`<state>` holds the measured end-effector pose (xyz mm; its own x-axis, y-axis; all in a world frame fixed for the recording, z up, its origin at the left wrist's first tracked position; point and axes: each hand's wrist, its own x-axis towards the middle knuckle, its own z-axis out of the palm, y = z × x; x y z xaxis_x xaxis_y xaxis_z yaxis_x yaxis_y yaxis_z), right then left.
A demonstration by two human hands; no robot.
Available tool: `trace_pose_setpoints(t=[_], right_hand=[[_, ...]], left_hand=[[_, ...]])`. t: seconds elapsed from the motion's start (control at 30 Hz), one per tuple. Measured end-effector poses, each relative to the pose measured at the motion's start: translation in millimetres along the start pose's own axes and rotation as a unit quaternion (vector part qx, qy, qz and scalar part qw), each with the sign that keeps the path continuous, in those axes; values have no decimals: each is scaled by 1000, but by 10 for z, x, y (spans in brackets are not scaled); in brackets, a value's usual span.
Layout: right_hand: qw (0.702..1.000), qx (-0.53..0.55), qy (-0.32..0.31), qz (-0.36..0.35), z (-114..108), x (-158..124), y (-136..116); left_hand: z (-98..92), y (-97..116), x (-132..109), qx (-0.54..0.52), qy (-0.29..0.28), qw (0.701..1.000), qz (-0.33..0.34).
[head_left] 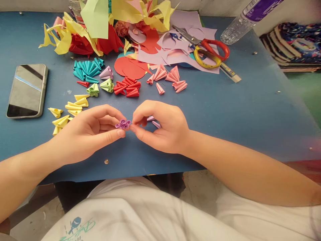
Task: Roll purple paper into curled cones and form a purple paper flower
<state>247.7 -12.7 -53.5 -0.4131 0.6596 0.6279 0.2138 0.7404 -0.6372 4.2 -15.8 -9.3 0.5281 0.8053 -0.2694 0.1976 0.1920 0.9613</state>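
A small cluster of purple rolled paper cones [123,124] is pinched between both hands just above the blue table [225,110]. My left hand [87,132] closes thumb and fingers on the cluster's left side. My right hand [160,127] pinches its right side with thumb and forefinger. Two loose purple cones [153,121] lie on the table partly behind my right hand's fingers.
Groups of paper cones lie beyond the hands: yellow [67,112], teal [87,69], green [102,87], red [127,87], pink [167,78]. A phone [27,90] lies at left. Paper scraps [120,23], scissors [205,48], a ruler and a plastic bottle [247,18] sit at the back.
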Motion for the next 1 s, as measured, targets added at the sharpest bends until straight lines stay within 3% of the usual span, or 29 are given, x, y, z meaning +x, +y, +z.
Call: trace_pose_setpoints(t=[0.3,0.53,0.73,1.0], right_hand=[[994,-9,-30,-109,36,-6,47],[993,-4,-29,-115,4,13,47],[993,-7,-20,-114,4,9,34],[994,-20,-4,-110,41,2,15]], left_hand=[[7,-45,-15,-29,-42,999,-4],[29,16,-38,-77,-88,993,-29],[113,73,-80,-94,-23,994,-44],[44,22,-14,-68,1,996,-50]])
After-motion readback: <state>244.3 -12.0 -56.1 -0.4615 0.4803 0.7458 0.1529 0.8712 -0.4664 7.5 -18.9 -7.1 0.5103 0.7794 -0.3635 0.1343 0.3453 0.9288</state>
